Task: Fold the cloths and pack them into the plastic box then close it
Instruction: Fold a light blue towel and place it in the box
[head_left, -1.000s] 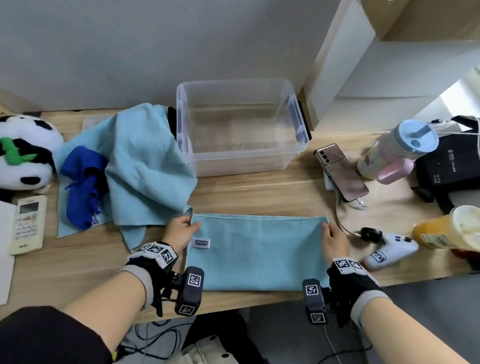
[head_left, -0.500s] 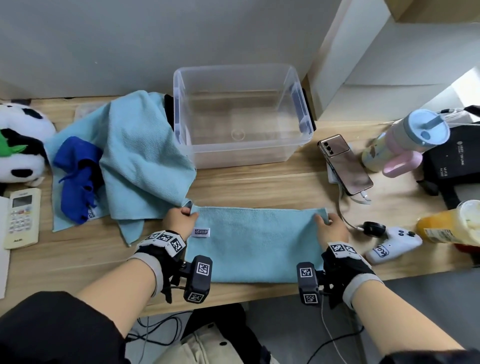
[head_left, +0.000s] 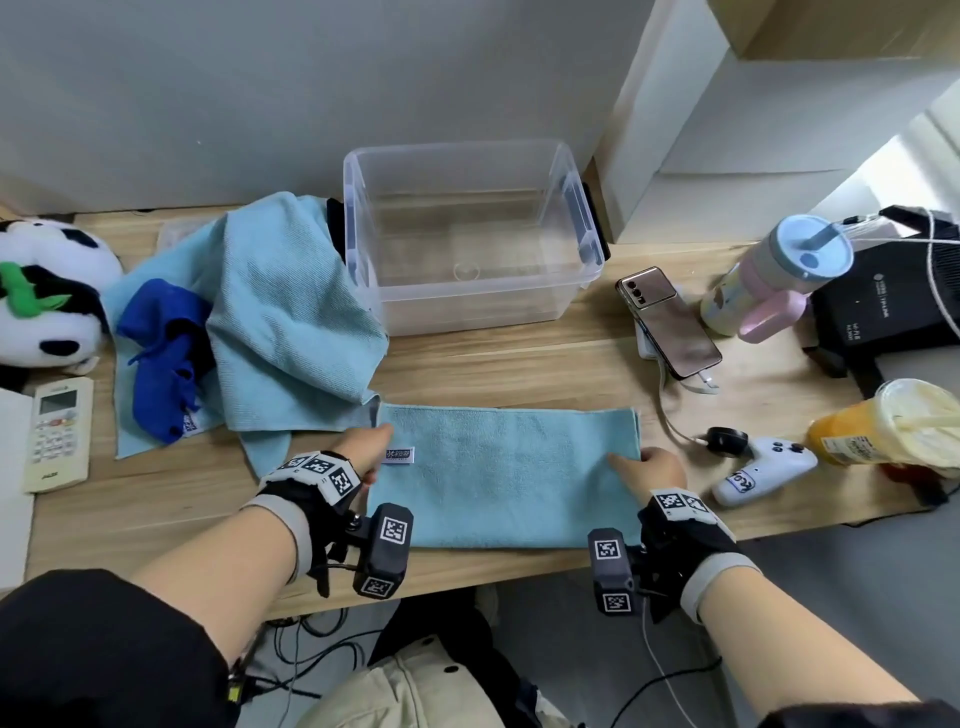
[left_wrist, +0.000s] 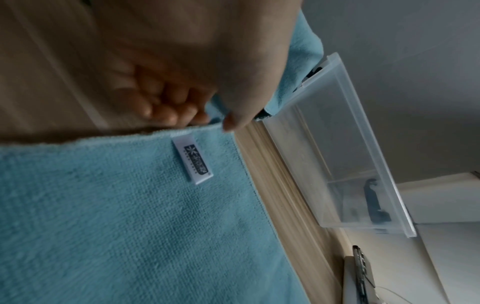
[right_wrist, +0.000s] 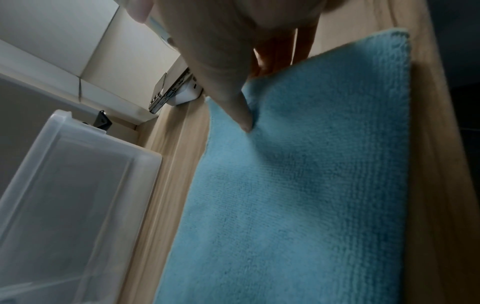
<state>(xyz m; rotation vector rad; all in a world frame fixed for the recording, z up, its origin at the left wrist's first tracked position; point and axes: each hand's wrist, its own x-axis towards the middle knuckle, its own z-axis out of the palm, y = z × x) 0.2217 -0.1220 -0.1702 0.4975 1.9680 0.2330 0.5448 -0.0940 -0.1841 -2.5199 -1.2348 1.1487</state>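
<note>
Item: light blue cloth (head_left: 506, 475), folded to a long rectangle, flat on the wooden desk (head_left: 519, 364) at its near edge, in front of the clear plastic box (head_left: 470, 234), which stands open.

Our left hand (head_left: 363, 447) holds the cloth's left end beside the white label (head_left: 400, 454); from the left wrist view, thumb over and curled fingers under seem to pinch the hem.

Our right hand (head_left: 649, 467) pinches the right end, thumb on top, fingers beneath.

Also listed: heaped blue cloths (head_left: 249, 322) left of the box.
</note>
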